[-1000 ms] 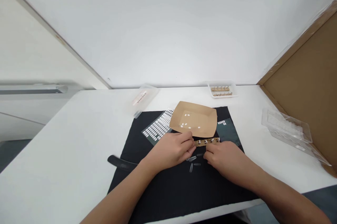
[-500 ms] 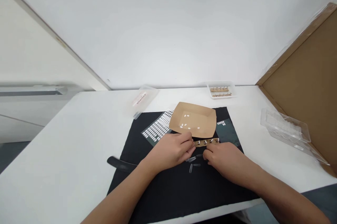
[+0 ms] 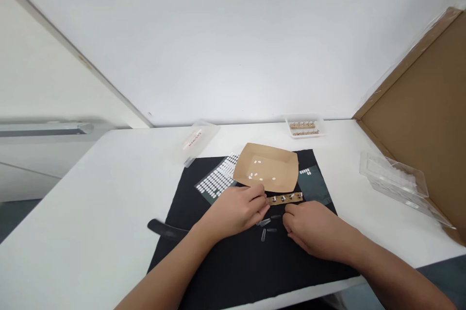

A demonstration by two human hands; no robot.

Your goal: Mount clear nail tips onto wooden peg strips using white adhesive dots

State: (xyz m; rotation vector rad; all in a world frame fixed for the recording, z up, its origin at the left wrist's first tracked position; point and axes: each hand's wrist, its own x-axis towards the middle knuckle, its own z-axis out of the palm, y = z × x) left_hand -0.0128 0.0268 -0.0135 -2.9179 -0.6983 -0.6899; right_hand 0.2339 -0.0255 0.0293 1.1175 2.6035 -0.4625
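My left hand point(image 3: 244, 207) is closed on the left end of a narrow tan nail-tip holder strip point(image 3: 287, 198). Small metal holders with white tabs stand along the strip. Just below its right half, my right hand point(image 3: 309, 227) has its fingers curled together; what they hold, if anything, is hidden. Between the hands, several clear false nail tips point(image 3: 265, 222) lie loose on a black cloth point(image 3: 255, 271). Behind the strip is a brown paper tray point(image 3: 282, 169) with several white oval stickers in it.
A sheet of white oval stickers point(image 3: 214, 181) lies left of the tray, a nearly used dark sheet point(image 3: 316, 188) right. A black curved nail file point(image 3: 165, 229) rests at left. Farther out are a clear lid point(image 3: 199, 140), a box of holder strips point(image 3: 318, 130) and a clear case point(image 3: 396, 179).
My right hand has drawn back slightly from the strip toward me, showing more of the strip's right half. My left hand has stayed at the left end.
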